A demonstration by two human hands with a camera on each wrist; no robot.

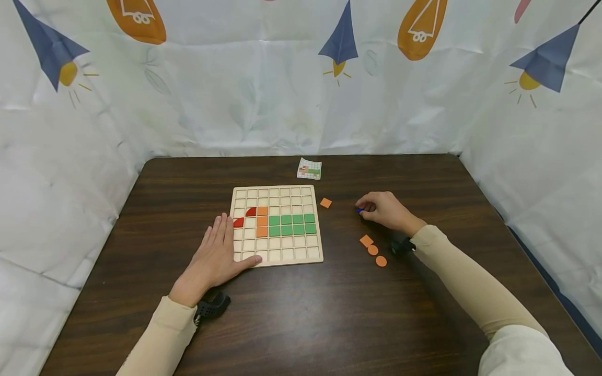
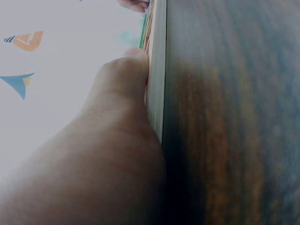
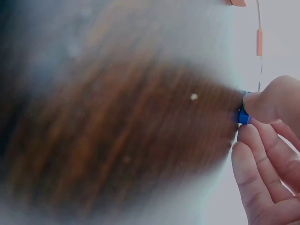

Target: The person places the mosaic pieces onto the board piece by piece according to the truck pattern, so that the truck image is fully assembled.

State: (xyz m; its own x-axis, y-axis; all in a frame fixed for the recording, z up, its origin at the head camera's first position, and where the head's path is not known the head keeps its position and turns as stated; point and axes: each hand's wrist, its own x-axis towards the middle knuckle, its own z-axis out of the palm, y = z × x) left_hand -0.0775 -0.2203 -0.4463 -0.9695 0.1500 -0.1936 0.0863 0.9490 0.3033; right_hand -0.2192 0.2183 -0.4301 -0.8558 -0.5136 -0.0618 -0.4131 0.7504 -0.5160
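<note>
A pale wooden grid board point(image 1: 288, 256) lies on the dark table. My left hand point(image 1: 213, 261) rests along its left side with straight fingers, the thumb point(image 2: 133, 65) over the near edge. Set in the grid are two red rounded pieces point(image 1: 251, 212), a column of orange squares point(image 1: 262, 221) and two rows of green squares point(image 1: 298, 219). Off to the board's right, my right hand point(image 1: 388, 211) pinches a small blue piece point(image 3: 244, 116) between thumb and fingers, close over the tabletop. Its full shape is partly hidden by the fingertips.
One loose orange square point(image 1: 326, 202) lies just right of the board. Nearer my right wrist are another orange square point(image 1: 366, 241) and two orange discs point(image 1: 381, 261). A small printed card point(image 1: 309, 169) lies behind the board, and a patterned white curtain point(image 1: 282, 104) surrounds the table.
</note>
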